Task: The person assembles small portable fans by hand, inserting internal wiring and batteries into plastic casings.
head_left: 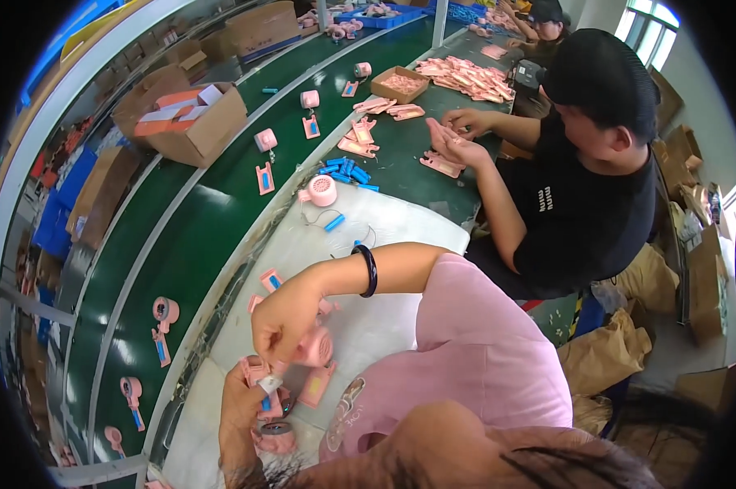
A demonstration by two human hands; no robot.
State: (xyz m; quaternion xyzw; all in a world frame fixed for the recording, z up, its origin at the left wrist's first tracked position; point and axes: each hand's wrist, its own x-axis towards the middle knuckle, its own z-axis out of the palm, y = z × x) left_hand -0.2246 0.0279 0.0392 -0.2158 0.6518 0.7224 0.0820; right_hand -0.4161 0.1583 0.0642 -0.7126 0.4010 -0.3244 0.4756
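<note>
My left hand (236, 405) is closed around a small pink handheld-fan part, with a blue battery (266, 403) in it. Something white sits at its thumb tip. Just above, my right hand (285, 319) bends down with its fingers drawn together; what they pinch is hidden. Close by on the white padded surface (400, 213) lie a round pink fan head (316, 348), a flat pink handle cover (316, 385) and another pink fan body (275, 438). Farther off, a pink fan head (320, 190) trails wires to a blue battery (334, 222).
A green conveyor (213, 200) runs along the left, carrying several pink fans. An open carton (190, 122) stands beyond it. Blue batteries (345, 170) and pink covers (468, 79) are piled ahead. A co-worker in black (580, 187) sits at my right, hands over the table.
</note>
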